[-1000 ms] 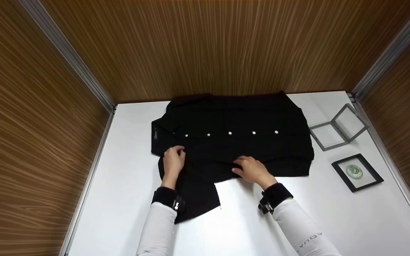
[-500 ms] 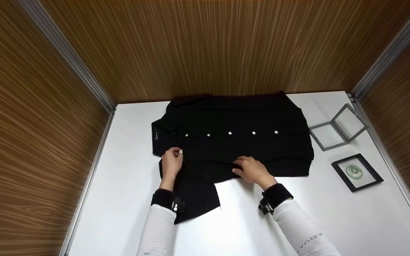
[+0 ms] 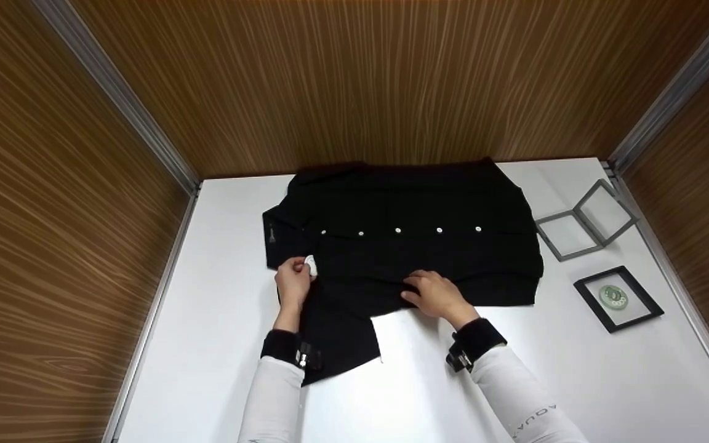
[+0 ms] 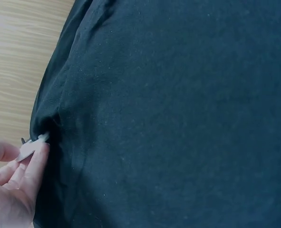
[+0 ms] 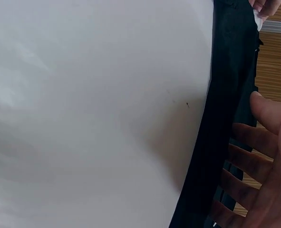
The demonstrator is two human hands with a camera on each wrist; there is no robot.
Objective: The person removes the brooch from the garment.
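Shifted slightly left, the left hand (image 3: pixel 292 285) pinches a white piece (image 3: pixel 311 265) by the collar (image 3: pixel 281 231), while the right hand (image 3: pixel 439 296), fingers apart, rests on the shirt (image 3: pixel 428 255), probably to hold it flat on the table (image 3: pixel 207 307).

Hands: two are showing, one left hand (image 3: pixel 293 283), one right hand (image 3: pixel 437 294), latter presenting four fingers (image 5: pixel 248 160) and one thumb (image 5: pixel 272 111) in right wrist view. Black shirt (image 3: pixel 428 200): one is lying on one desk (image 3: pixel 213 320). White buttons (image 3: pixel 398 230): five are forming single row. White piece (image 3: pixel 311 265): one is showing at left hand. Black wrist straps (image 3: pixel 279 346): two. White sleeves (image 3: pixel 272 397): two. Grey frames (image 3: pixel 588 229): two are joining along one side. Black frame (image 3: pixel 594 307): one is enclosing one green disc (image 3: pixel 613 297). Wood-grain walls (image 3: pixel 354 80): three. Metal corner posts (image 3: pixel 117 92): two.
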